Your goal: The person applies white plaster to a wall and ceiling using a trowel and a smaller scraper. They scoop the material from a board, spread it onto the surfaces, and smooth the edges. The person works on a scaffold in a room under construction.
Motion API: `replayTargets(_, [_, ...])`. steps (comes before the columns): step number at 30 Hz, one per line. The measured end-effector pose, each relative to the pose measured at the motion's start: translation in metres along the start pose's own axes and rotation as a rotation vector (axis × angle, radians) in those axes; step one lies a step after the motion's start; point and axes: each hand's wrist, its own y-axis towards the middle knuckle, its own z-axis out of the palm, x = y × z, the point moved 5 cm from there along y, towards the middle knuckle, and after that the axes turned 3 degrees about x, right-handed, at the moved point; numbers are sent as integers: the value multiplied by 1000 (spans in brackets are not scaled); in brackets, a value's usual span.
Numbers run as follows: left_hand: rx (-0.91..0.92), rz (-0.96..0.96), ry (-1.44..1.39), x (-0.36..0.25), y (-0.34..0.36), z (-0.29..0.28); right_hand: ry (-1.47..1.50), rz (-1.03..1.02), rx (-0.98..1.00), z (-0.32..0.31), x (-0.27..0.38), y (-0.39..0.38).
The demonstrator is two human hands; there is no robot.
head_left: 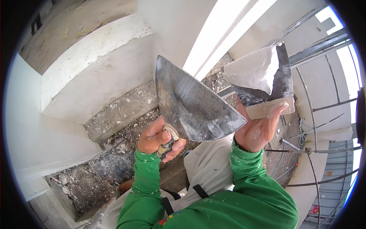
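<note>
My left hand [162, 141] is closed round the short, plaster-crusted handle of a broad trowel [198, 103]. Its grey metal blade is wide, pointed and smeared with dried plaster. To the right, my right hand [257, 129] grips a flat, roughly square plastering blade [282, 76] by its near edge, the thumb lying over a pale strip there. Some of the fingers are hidden behind it. A thick mound of wet white plaster [249, 72] covers the left and upper part of this blade. The two tools are close together, the trowel's right tip just below the plastered blade.
Pale plastered walls [103, 72] and a ledge [126, 107] stand on the left. Rubble and plaster crumbs [91, 183] litter the floor below. A bright white vertical strip [217, 34] rises ahead. On the right are bare metal rods [312, 110] and loose wires [284, 152].
</note>
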Motion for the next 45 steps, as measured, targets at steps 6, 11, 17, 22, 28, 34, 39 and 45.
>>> replayTargets(6, [99, -303, -352, 58, 13, 4, -214, -297, 682, 14, 19, -4])
replayTargets(11, [203, -199, -209, 31, 4, -8, -1157, -147, 1192, -19, -2, 10])
replayTargets(17, [293, -336, -84, 49, 22, 13, -295, -225, 278, -58, 38, -13])
replayTargets(22, [414, -279, -135, 60, 28, 16, 29, 109, -146, -70, -6, -12])
replayTargets(28, [270, 33, 415, 37, 47, 25, -153, 113, -427, -74, 15, -8])
replayTargets(34, [100, 209, 606, 63, 72, 42, -222, 390, -147, -84, -22, -29])
replayTargets(39, [79, 359, 580, 50, 85, 43, -27, 466, -121, -55, -27, -42])
replayTargets(45, [108, 272, 561, 51, 88, 41, -37, 432, -61, -67, -24, -42])
